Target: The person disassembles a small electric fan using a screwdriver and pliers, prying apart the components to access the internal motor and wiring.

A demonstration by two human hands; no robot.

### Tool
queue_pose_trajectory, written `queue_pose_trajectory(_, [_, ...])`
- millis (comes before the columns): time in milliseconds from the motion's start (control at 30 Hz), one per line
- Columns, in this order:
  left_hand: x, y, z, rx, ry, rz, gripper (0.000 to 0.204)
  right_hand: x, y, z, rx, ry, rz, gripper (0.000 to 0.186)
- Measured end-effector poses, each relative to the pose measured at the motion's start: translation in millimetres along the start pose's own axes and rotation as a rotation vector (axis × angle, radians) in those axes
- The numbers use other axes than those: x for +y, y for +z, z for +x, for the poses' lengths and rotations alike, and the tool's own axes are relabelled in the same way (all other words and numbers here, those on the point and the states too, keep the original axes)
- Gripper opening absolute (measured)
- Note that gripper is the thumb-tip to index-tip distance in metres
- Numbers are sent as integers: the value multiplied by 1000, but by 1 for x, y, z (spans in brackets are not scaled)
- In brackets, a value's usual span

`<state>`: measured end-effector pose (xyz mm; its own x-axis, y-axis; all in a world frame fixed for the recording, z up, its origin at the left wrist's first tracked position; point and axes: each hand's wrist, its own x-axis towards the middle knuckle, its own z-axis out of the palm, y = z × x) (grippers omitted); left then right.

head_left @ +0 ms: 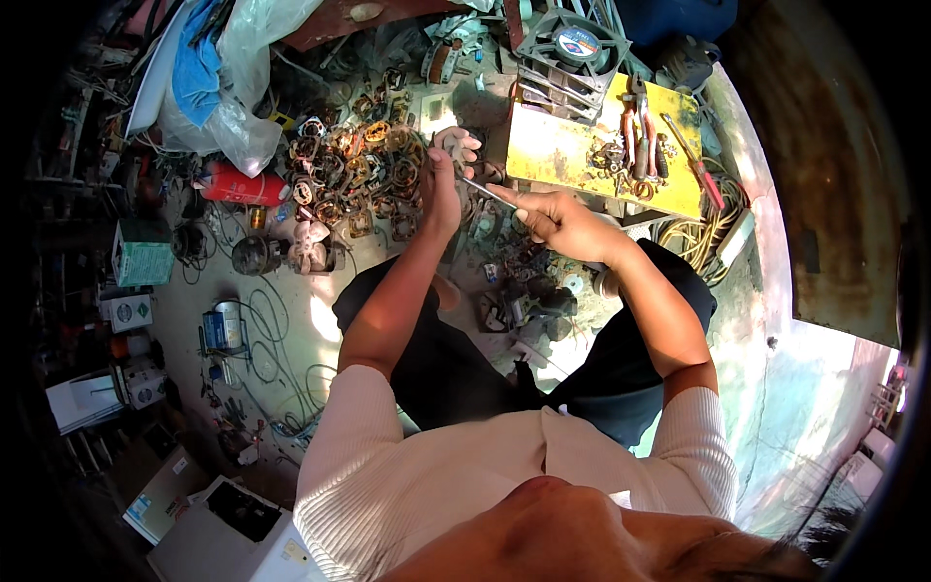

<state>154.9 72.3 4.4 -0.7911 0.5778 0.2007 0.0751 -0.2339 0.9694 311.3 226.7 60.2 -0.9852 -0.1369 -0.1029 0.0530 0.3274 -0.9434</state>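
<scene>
We see our right hand (561,223) clasping a slim, smooth metal tool (488,192); left hand (445,179) curled, its hold unclear.

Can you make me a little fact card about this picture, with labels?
Right grip: holding a thin metal tool
Left grip: by the tool's tip; what it holds is unclear
Yellow board: bears pliers and a red-handled tool
Board's far edge: square fan
Floor, left: pile of coils, red cylinder
</scene>
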Motion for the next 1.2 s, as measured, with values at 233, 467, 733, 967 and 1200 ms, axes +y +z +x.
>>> queue_pose_trajectory(233, [4, -6, -2, -267, -138, 24, 79, 0, -25, -4, -150, 60, 28, 48])
queue_pose_trajectory(467, [13, -14, 10, 111, -576, -667, 83, -13, -27, 7, -54, 153, 10, 46])
queue_pose_trajectory(733, [11, 6, 9, -49, -694, -754, 76, 12, 10, 26, 464, -34, 30, 25])
queue_pose_trajectory(967, [13, 25, -1, -158, -769, -743, 70, 2, 11, 26, 479, -168, -118, 26])
queue_pose_trajectory(1200, [4, 19, 0, -210, -739, -722, 78, -5, 15, 26, 560, -283, -260, 27])
